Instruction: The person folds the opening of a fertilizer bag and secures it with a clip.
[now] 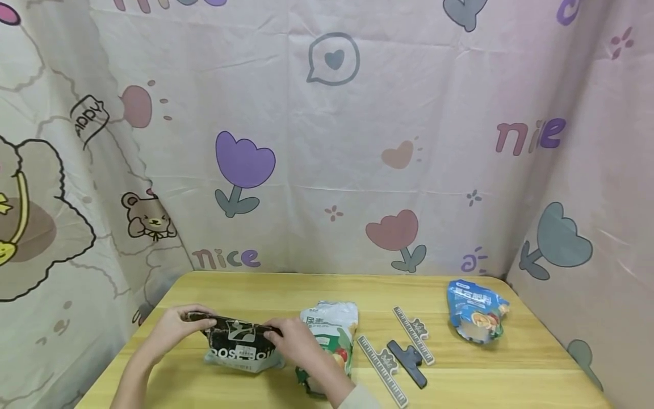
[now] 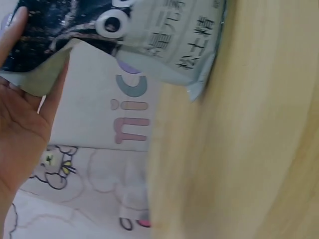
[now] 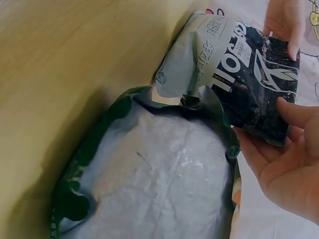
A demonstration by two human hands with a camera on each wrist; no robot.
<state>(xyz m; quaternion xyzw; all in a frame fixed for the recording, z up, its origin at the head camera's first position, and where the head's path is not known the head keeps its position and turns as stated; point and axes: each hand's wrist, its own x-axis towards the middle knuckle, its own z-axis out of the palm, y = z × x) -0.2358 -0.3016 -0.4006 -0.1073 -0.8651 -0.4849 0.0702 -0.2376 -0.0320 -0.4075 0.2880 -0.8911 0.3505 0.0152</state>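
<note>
A black and pale grey plastic bag stands on the table in the head view, its top edge drawn out sideways between both hands. My left hand pinches the top left corner, thumb in front and fingers behind. At the top right corner my right hand pinches the bag the same way. The right wrist view shows both hands on the black upper part of this bag. Next to my right forearm lies a white and green bag, partly covered by that arm.
Right of the green bag lie two pale sealing clips with striped bars, a nearer one and a farther one. Between them is a dark grey clip. A blue bag sits at the far right. Patterned cloth hangs behind the table.
</note>
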